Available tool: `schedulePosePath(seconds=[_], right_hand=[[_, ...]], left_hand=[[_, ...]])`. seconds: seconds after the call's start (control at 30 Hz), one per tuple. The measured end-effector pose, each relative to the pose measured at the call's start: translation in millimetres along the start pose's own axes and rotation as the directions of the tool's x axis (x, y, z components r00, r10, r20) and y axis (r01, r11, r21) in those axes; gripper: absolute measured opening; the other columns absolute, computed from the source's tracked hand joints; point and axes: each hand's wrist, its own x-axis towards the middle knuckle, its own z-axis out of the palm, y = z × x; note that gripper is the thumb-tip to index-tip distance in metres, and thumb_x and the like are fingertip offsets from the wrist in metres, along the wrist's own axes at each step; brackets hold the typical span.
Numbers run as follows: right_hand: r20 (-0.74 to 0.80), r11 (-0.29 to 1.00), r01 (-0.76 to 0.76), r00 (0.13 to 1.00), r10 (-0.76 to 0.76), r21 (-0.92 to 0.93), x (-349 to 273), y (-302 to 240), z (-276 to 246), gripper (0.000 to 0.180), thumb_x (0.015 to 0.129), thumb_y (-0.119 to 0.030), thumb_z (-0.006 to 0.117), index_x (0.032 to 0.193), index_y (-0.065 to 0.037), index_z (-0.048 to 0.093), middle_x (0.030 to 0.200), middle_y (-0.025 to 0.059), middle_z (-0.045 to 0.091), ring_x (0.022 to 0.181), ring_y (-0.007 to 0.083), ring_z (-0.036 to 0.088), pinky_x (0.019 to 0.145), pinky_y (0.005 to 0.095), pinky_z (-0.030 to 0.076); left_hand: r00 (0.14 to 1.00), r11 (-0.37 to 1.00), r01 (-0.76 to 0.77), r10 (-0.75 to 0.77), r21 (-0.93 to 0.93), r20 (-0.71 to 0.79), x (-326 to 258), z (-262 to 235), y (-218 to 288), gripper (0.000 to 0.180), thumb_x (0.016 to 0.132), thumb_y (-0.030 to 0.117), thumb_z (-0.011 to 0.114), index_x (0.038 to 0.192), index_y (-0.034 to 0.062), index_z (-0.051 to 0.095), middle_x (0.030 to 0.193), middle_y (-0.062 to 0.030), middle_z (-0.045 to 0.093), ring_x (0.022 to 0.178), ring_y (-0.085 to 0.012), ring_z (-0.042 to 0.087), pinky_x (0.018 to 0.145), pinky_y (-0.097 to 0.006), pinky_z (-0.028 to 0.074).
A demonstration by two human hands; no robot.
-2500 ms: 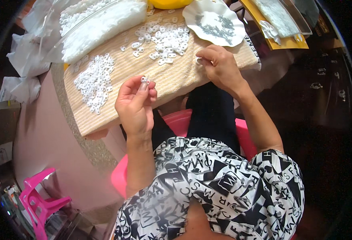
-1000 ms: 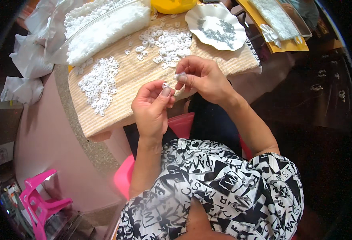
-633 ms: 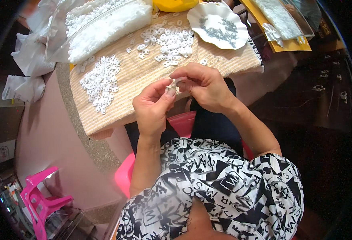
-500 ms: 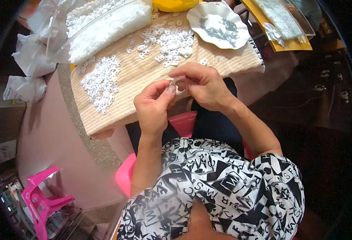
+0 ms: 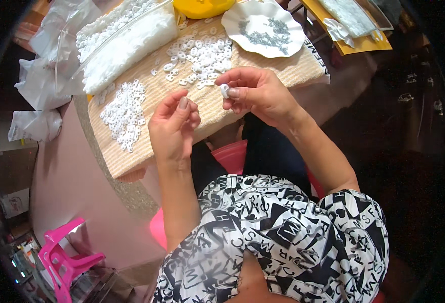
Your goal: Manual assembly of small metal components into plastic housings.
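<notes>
Holding: small white piece (image 5: 224, 91) pinched between thumb and fingertips of the right hand (image 5: 263, 93), up over the near edge of the woven mat (image 5: 283, 70), roughly mid-scene.
Left hand (image 5: 172, 126): fingers loosely curled and released, raised just left of the piece, not touching it. Looks empty, though something tiny could be hiding behind the fingertips, hard to say at this size.
Step in hand: by the look of it, one piece picked out and being turned or checked at the fingertips, apart from both heaps.
Next move calls for: probably a steady pinch plus the left fingers closing in, since a part this small would slip easily.
Far heap (image 5: 200, 55): loose white pieces scattered on the mat, just beyond the right hand.
Left heap (image 5: 124, 111): tighter cluster of the same white pieces, left of the left hand.
Clear bag (image 5: 126, 40): far left, stuffed with more white pieces, mouth lying toward the mat.
White scalloped dish (image 5: 242, 20): far right corner of the mat, with a thin scatter of small grey metal bits (image 5: 265, 35) inside.
Yellow container (image 5: 202, 7): far edge, between bag and dish, contents out of view.
Yellow tray (image 5: 364, 43): far right, off the mat, clear packets on it.
</notes>
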Motion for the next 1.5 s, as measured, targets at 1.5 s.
schedulePosePath(seconds=[1.5], right_hand=[[-0.042,0.907,0.156,0.981,-0.187,-0.39,-26,-15,45,0.006,0.081,0.0,0.052,0.085,0.004,0.05,0.073,0.0036,0.054,0.064,0.0083,0.056,0.059,0.0216,0.05]], left_hand=[[0.987,0.973,-0.157,0.148,0.169,0.066,-48,28,2,0.019,0.079,-0.001,0.056,0.098,-0.0051,0.056,0.079,-0.0107,0.062,0.064,-0.0109,0.058,0.056,-0.019,0.048]])
